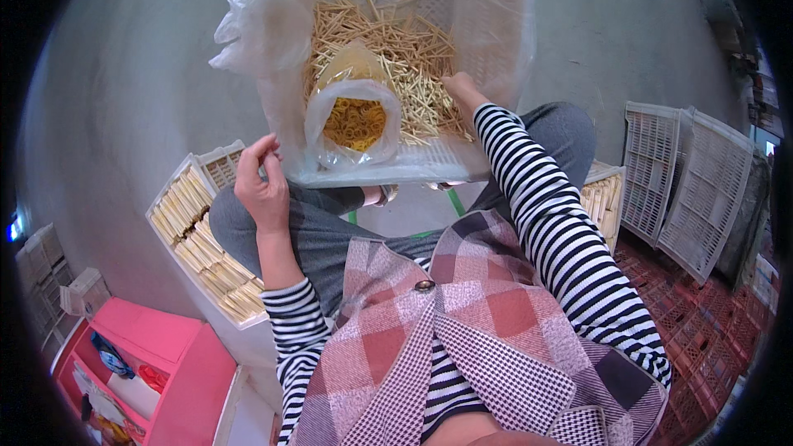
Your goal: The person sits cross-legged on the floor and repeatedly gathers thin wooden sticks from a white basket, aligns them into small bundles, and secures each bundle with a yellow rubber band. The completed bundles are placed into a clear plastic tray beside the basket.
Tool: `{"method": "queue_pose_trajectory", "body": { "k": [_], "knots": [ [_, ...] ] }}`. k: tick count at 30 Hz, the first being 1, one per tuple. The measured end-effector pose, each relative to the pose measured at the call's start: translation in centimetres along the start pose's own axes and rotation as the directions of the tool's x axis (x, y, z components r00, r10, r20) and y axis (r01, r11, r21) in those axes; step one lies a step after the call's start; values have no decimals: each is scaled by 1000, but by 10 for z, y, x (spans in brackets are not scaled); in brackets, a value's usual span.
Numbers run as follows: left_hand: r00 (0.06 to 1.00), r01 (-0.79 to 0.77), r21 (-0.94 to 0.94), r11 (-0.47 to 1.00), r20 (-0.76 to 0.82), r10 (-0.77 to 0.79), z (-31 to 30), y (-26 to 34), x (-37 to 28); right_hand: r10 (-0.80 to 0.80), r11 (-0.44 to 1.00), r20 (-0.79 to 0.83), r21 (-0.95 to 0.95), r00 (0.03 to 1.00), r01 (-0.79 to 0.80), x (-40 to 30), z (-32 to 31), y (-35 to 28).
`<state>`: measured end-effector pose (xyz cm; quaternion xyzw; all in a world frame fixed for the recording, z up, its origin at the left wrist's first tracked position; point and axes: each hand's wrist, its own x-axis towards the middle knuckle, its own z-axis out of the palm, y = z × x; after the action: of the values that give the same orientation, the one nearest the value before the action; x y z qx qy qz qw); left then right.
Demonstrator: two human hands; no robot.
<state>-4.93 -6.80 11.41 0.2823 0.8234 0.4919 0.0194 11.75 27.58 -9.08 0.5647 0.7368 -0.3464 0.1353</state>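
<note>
My left hand [263, 183] hovers over my left knee, fingers curled towards the thumb; whether anything small is between them I cannot tell. At the right side of a heap of thin wooden sticks [427, 90], my right hand [461, 90] reaches in with fingertips against the sticks, its grip hidden. The heap lies in a crate lined with clear plastic sheeting [495, 31], directly before me. Near the front of that crate, between my hands, rests an open plastic bag [313, 118] full of yellow rubber bands [354, 124].
Beside my left leg stands a white crate [214, 303] of bundled sticks [210, 248]. More bundles [601, 198] sit by my right knee. White plastic crates [681, 179] lean on the right near red crates [687, 328]. A pink cabinet [192, 378] stands lower left.
</note>
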Motion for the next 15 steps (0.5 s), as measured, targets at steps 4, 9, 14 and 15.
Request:
{"method": "queue_pose_trajectory", "body": {
  "k": [4,9,14,15],
  "knots": [
    [994,110,-52,993,-9,-111,6,-5,6,99,994,48,-61,994,-96,24,20,1],
    [974,226,-95,969,-5,-227,15,-11,15,-76,961,255,-239,964,139,52,34,11],
    [958,285,-85,955,6,-286,19,-15,17,126,914,317,331,940,-234,68,49,26],
    [955,296,-92,951,8,-297,20,-15,17,140,864,351,413,926,-287,70,52,31]
  ]
}}
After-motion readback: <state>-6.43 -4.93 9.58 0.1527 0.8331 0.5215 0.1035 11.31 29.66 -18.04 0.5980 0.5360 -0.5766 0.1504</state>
